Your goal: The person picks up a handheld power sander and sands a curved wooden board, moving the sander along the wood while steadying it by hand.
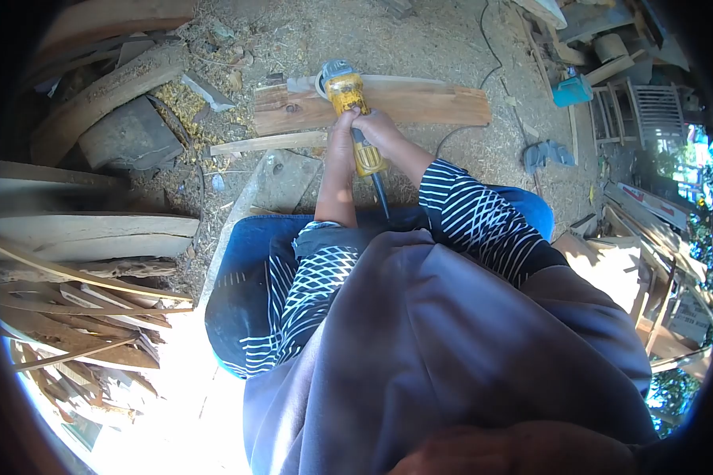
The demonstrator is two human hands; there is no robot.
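Observation:
A yellow and black angle grinder (343, 91) points away from me, its grey head over the left part of a wooden board (428, 104) on the ground. My left hand (342, 133) is closed around the grinder's body from the left. From the right, my right hand (379, 129) grips the same body, close against the left. The yellow rear end and black cord sleeve of the tool extend back toward my lap. Whether the disc touches the wood I cannot tell. A thin wooden strip (269, 142) lies just nearer than the board.
Stacked planks and offcuts (95, 237) fill the left side. A curved timber (107, 99) lies at the upper left. On the right are a teal container (572, 91), sandals (548, 154) and a slatted wooden piece (656, 111). A dark cable (493, 59) runs over the sawdust-covered ground.

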